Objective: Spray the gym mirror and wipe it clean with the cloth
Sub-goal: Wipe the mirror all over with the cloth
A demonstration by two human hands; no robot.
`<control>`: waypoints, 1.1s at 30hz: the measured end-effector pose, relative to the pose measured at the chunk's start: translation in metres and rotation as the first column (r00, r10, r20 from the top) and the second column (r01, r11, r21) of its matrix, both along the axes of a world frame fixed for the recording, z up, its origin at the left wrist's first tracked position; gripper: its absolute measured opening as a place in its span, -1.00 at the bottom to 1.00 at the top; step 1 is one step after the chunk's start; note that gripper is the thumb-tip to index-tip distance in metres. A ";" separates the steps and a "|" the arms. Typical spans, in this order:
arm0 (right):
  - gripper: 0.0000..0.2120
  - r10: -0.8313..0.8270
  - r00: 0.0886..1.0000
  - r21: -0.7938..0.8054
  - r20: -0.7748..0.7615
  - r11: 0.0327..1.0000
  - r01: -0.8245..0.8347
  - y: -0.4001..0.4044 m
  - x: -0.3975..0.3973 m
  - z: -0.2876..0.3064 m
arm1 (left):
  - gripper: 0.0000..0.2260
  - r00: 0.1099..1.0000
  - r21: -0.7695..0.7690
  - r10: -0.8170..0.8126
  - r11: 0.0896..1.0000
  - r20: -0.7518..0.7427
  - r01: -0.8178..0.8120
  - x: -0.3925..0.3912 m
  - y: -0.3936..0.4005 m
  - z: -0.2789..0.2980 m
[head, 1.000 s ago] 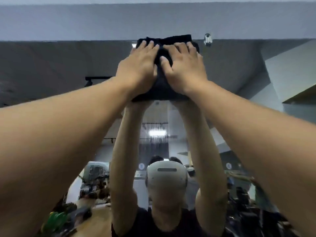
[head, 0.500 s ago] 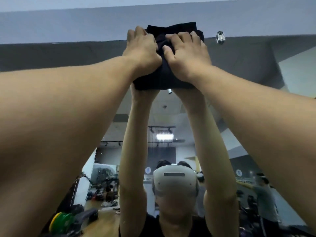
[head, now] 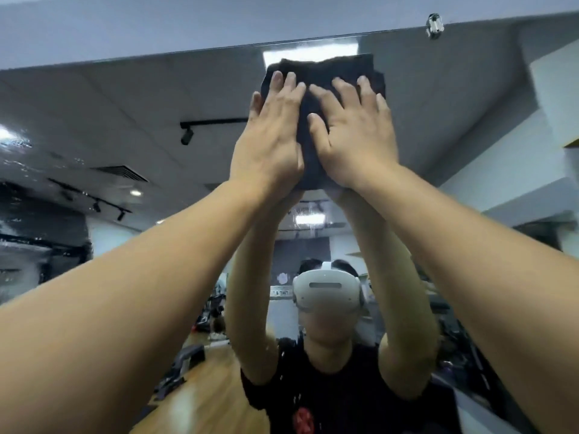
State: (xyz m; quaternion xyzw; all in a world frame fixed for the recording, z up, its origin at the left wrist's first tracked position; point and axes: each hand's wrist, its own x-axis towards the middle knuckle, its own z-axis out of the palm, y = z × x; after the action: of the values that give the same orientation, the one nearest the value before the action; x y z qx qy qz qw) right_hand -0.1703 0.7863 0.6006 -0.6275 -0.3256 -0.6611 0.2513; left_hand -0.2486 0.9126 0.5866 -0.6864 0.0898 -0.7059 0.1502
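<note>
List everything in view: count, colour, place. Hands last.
cloth: one, black, folded, pressed flat on the mirror just below its top edge
mirror: one, fills most of the view, droplets on its left part; reflects the person, a ceiling with track lights and a wood floor
clip: one, silver, on the mirror's top edge, upper right
wall: grey strip above the mirror
left hand: fingers straight, flat on the cloth's left half
right hand: fingers spread, flat on the cloth's right half
</note>
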 end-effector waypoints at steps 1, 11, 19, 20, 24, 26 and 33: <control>-0.48 -0.007 1.000 0.002 -0.009 1.000 0.007 0.003 -0.004 -0.012 | -0.46 0.999 0.010 0.035 0.999 -0.024 -0.035 -0.003 0.005 -0.007; -0.47 -0.047 0.993 -0.064 -0.110 0.997 0.040 0.036 -0.037 -0.160 | -0.52 0.995 -0.005 0.042 0.999 -0.094 -0.042 -0.045 0.031 -0.135; -0.46 -0.044 0.987 -0.100 -0.153 0.995 0.029 0.049 -0.054 -0.316 | -0.41 0.974 -0.020 0.005 1.000 -0.227 -0.010 -0.056 0.051 -0.282; -0.47 -0.049 0.986 -0.106 -0.158 0.994 0.032 0.051 -0.055 -0.336 | -0.41 0.969 0.000 0.017 1.000 -0.247 -0.018 -0.058 0.053 -0.300; -0.50 -0.094 0.981 -0.135 -0.170 0.988 0.071 0.056 -0.058 -0.373 | -0.40 0.957 0.068 0.092 0.995 -0.274 -0.076 -0.064 0.069 -0.335; -0.50 -0.080 0.984 -0.127 -0.161 0.990 0.059 0.059 -0.058 -0.361 | -0.43 0.961 0.070 0.106 0.993 -0.255 -0.091 -0.063 0.073 -0.326; -0.49 -0.033 0.994 -0.089 -0.103 0.996 0.024 0.079 -0.064 -0.241 | -0.48 0.987 -0.003 0.086 0.996 -0.137 -0.087 -0.058 0.090 -0.215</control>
State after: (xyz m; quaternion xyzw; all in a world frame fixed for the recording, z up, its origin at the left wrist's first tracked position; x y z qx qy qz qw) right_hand -0.2345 0.8651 0.3598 -0.6761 -0.3316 -0.6162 0.2307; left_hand -0.3069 1.0023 0.3719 -0.7371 0.0665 -0.6504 0.1710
